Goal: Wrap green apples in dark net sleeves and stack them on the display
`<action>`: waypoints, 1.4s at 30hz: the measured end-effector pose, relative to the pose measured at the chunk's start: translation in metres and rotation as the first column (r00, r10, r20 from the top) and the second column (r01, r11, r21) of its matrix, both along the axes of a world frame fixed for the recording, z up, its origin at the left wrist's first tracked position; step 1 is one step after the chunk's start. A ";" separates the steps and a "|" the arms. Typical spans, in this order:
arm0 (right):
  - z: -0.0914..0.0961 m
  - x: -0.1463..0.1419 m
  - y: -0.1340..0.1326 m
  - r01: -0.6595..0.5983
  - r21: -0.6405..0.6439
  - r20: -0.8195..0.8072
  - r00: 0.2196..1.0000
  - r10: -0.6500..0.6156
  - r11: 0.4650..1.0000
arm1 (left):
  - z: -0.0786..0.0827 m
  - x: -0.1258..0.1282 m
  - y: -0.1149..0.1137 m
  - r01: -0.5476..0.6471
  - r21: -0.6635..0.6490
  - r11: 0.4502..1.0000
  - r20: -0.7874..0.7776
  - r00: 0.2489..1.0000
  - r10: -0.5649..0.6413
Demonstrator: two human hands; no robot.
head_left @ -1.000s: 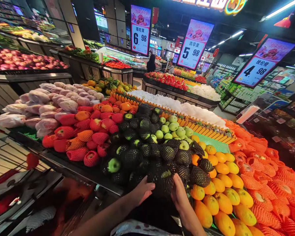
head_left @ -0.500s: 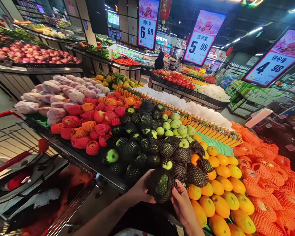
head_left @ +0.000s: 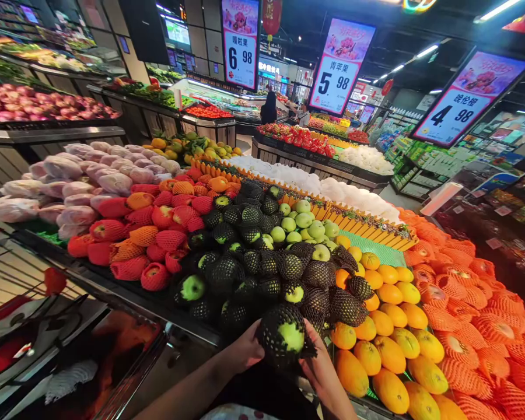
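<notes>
A green apple in a black foam net (head_left: pixel 284 336) is held between my two hands, low in front of me. My left hand (head_left: pixel 246 350) grips its left side, the fingers partly hidden behind the fruit. On the right, my right hand (head_left: pixel 318 357) holds the apple and the edge of its net. Green skin shows through an opening in the net facing me. Just beyond lies a heap of netted green apples (head_left: pixel 227 271), with bare green apples (head_left: pixel 304 220) behind it.
Oranges (head_left: pixel 394 315) fill the display on the right, beside fruit in orange nets (head_left: pixel 476 315). Left are fruits in red nets (head_left: pixel 155 276) and bagged pinkish fruit (head_left: pixel 63 167). A shopping cart (head_left: pixel 65 361) stands at lower left. Price screens (head_left: pixel 342 67) hang above; a person (head_left: pixel 269 108) is far off.
The apple has turned in my hands, and the net's opening now shows more green skin. My right hand has shifted down slightly. The view has swung a little to the right.
</notes>
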State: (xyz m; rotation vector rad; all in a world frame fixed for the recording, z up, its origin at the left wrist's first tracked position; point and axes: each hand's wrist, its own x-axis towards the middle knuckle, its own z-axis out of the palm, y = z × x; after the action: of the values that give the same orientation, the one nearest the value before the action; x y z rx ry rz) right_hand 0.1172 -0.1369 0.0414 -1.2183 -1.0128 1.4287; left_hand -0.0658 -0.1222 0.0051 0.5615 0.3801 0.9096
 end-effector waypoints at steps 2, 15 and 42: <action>0.010 0.003 -0.001 -0.029 0.039 0.086 0.996 0.025 0.999 | 0.007 -0.009 0.005 -0.024 0.010 1.000 -0.026 0.999 0.024; 0.026 -0.037 0.008 -0.064 0.352 0.419 0.903 -0.096 0.934 | 0.060 -0.053 0.049 0.171 0.318 0.933 -0.538 0.842 0.029; -0.053 -0.003 0.083 -0.030 0.503 0.815 0.350 -0.463 0.864 | 0.114 -0.034 0.306 0.399 0.737 0.545 -0.665 0.286 0.690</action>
State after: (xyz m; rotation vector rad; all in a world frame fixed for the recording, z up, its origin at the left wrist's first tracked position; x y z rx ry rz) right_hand 0.1139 -0.0535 -0.0117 -1.7394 -1.7110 0.0735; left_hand -0.1002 0.1841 0.1192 2.1445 1.1900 0.8147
